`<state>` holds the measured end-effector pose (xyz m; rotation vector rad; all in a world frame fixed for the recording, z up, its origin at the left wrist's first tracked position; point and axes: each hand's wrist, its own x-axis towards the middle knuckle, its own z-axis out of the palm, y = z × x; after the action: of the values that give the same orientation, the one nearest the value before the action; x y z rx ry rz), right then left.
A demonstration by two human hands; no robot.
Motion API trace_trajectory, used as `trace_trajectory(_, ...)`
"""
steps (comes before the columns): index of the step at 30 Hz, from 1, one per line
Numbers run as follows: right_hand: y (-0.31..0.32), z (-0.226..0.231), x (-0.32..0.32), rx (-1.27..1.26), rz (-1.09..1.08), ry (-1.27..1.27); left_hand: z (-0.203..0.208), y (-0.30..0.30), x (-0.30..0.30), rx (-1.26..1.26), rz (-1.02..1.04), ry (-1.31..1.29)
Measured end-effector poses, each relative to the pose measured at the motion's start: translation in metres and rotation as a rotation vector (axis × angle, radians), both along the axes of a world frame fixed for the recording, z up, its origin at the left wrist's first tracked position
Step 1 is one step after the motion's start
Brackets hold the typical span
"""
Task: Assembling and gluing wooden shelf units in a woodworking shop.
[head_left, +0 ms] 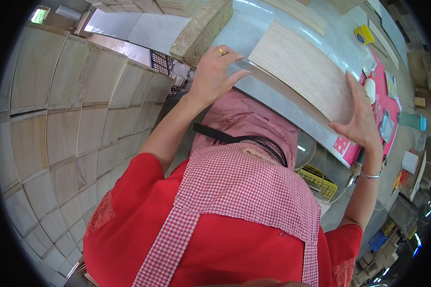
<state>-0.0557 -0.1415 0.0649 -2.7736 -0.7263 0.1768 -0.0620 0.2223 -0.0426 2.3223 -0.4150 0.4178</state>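
A long pale wood-grain board (301, 71) lies at a slant on the light grey worktable in front of me. My left hand (216, 74) is just off its left end, thumb and fingers spread, nothing between them. At the board's right end is my right hand (361, 112). Its fingers stretch along the far corner and its thumb reaches the near corner, so the end sits between them. Whether the palm presses on the board is hidden.
Beside my left hand stands a brown wrapped block (201, 31). Tall stacks of wooden panels (62, 91) fill the left. To the right are a yellow tub (364, 35), a white bottle (369, 88) and a pink sheet (380, 86). A yellow crate (318, 182) is below the table.
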Motion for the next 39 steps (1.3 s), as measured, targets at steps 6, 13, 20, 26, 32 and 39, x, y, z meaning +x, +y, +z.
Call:
trace_trajectory(6,-0.009,0.003,0.003,-0.039,-0.008,0.068,0.005,-0.013,0.005,-0.004,-0.021,0.001)
trace_trajectory(13,-0.017,-0.011,0.008,0.011,0.075,-0.007,0.013,-0.021,0.009,0.127,-0.032,-0.087)
trace_trajectory(20,-0.019,-0.026,0.015,0.002,0.074,-0.003,0.026,-0.019,0.011,0.271,-0.039,-0.060)
trace_trajectory(26,-0.021,-0.033,0.011,-0.041,0.052,-0.039,0.028,-0.021,0.012,0.316,-0.039,-0.020)
trace_trajectory(32,-0.023,-0.046,0.011,-0.064,0.068,-0.100,0.033,-0.021,0.013,0.319,-0.025,0.048)
trace_trajectory(39,-0.023,-0.051,0.004,-0.078,0.036,-0.140,0.038,-0.023,0.015,0.285,-0.048,0.099)
